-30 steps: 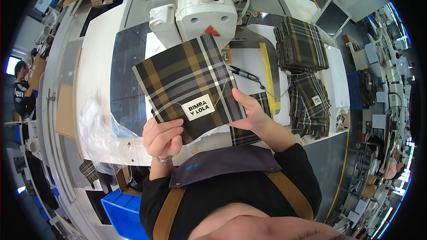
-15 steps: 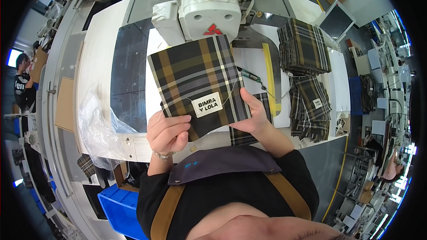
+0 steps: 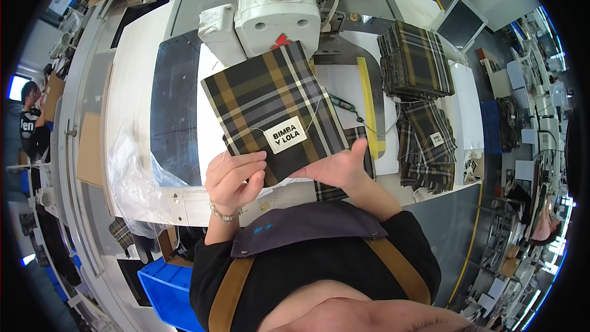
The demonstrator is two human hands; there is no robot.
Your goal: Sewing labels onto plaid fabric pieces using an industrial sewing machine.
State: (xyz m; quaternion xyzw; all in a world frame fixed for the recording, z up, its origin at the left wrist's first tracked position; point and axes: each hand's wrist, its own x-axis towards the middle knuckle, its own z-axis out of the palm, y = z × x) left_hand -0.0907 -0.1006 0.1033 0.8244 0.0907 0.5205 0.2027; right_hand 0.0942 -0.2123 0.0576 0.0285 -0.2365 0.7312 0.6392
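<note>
A dark plaid fabric panel [image 3: 258, 92] with ochre, grey and white stripes is held tilted above the worktable. Near its lower edge sits a cream label [image 3: 286, 134], with loose pale threads trailing from its sides. My left hand [image 3: 236, 178] is closed, pinching the panel's lower left edge between thumb and fingers. Under the lower right edge lies my right hand [image 3: 341, 169], its thumb lifted off the fabric and spread away; its fingertips are hidden behind the panel. Beneath that hand, another plaid panel [image 3: 332, 190] shows in part on the table.
A white sewing machine head [image 3: 276, 15] stands just beyond the panel. Stacked plaid panels [image 3: 418, 58] sit at the right, with labelled panels [image 3: 427, 135] nearer me. A green-handled tool on a cord [image 3: 342, 102] lies beside yellow tape [image 3: 369, 107]. Clear plastic [image 3: 138, 178] hangs at the left.
The panel has turned slightly anticlockwise, its right edge dropping lower. My right thumb has come off the panel's right edge and swung outward. My left hand keeps its pinch.
</note>
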